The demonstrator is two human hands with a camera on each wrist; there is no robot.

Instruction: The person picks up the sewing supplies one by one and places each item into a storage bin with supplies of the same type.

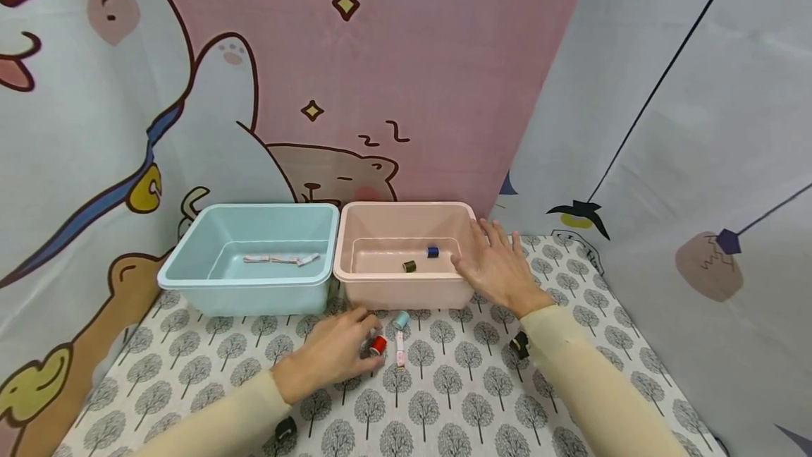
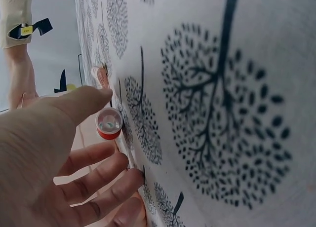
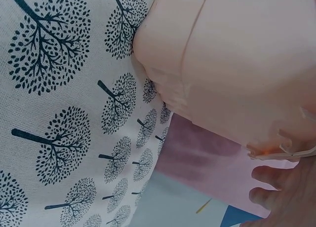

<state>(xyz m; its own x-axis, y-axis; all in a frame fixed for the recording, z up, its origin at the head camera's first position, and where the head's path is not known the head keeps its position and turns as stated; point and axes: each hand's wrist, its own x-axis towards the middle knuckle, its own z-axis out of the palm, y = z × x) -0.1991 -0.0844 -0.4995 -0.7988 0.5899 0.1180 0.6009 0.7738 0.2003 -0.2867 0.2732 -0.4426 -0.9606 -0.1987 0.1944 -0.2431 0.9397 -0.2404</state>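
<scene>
Around the red spool [image 1: 378, 345]: left hand [image 1: 333, 345], thumb and fingers loosely apart with the spool in the gap, can't tell if they touch it
Right hand [image 1: 497, 270]: fingers fanned out at the pink bin's [image 1: 406, 295] right rim
Spool looks: small, bright red, whitish round end
Spool direction: lying on the tree-print cloth [image 1: 476, 379], pale end toward the left palm, long axis slanting away
Next to it: light blue spool [image 1: 401, 319], pale strip [image 1: 400, 350]
Pink bin: navy spool [image 1: 433, 252], green spool [image 1: 409, 266]
Blue bin [image 1: 254, 298]: three pale strips [image 1: 283, 259]
</scene>
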